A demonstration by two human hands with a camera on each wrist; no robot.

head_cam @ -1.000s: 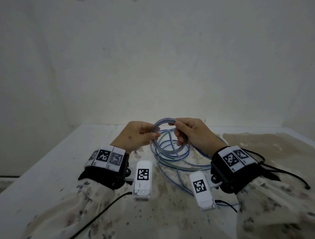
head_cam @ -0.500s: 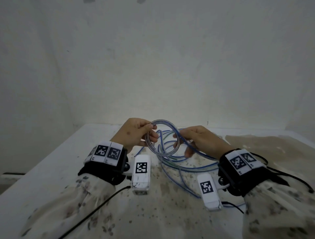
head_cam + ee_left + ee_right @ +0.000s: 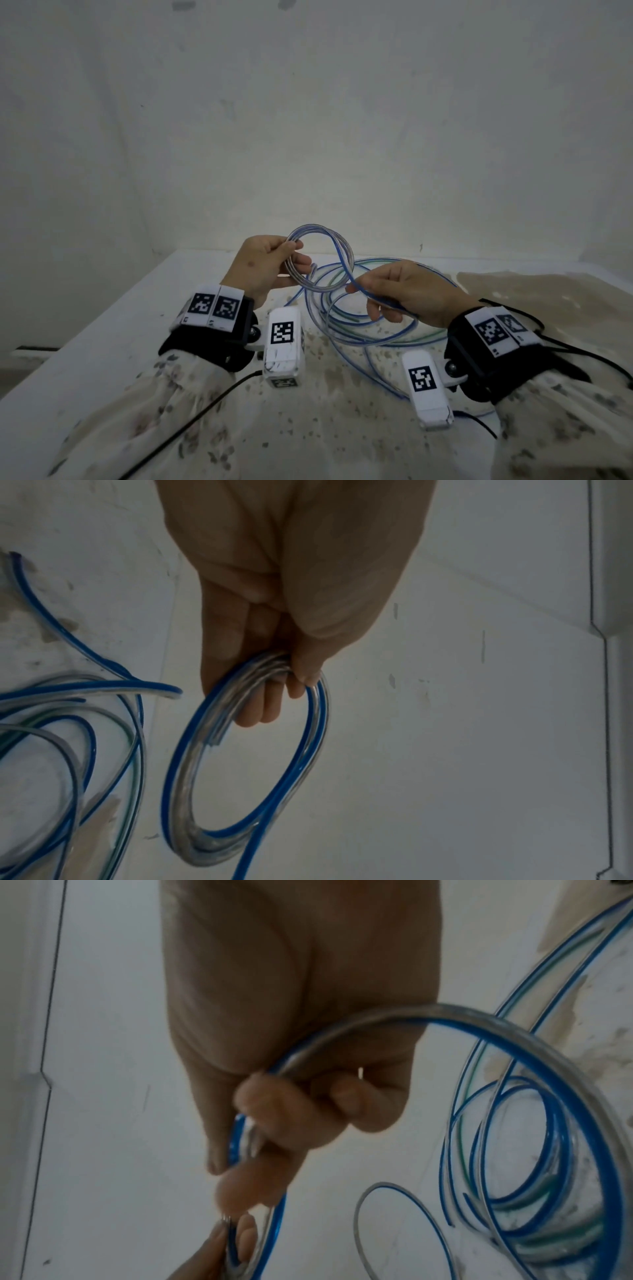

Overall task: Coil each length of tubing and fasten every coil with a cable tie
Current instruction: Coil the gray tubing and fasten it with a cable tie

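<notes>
Head view has my left hand (image 3: 265,265) raised over the table (image 3: 85,342), thumb and fingers pinched on the near-left edge of the coil (image 3: 320,263), a small ring of several turns of clear tubing with a blue stripe. My right hand (image 3: 407,291) sits just right of it and lower, curled round the free run (image 3: 342,270) that leaves the ring and sweeps down toward the loose tubing (image 3: 359,329) heaped on the table, blue-striped and green-striped lengths overlapping. On the left wrist camera the turns lie flat against each other under my thumb, which is what I want, and the tail drops off the bottom of the ring. The right wrist camera shows the tube passing through my curled fingers (image 3: 274,1104), a loose guiding grip by my reading. To lay the next turn well, I judge I should keep the left pinch firm so the stack cannot spring open, feed the run up and over at the same size as the ring, and let it slide through the right hand so no twist builds. I would tuck each new turn under the left thumb before reaching for more. No cable tie shows in any view, so I must hold the ring closed until I find one.
</notes>
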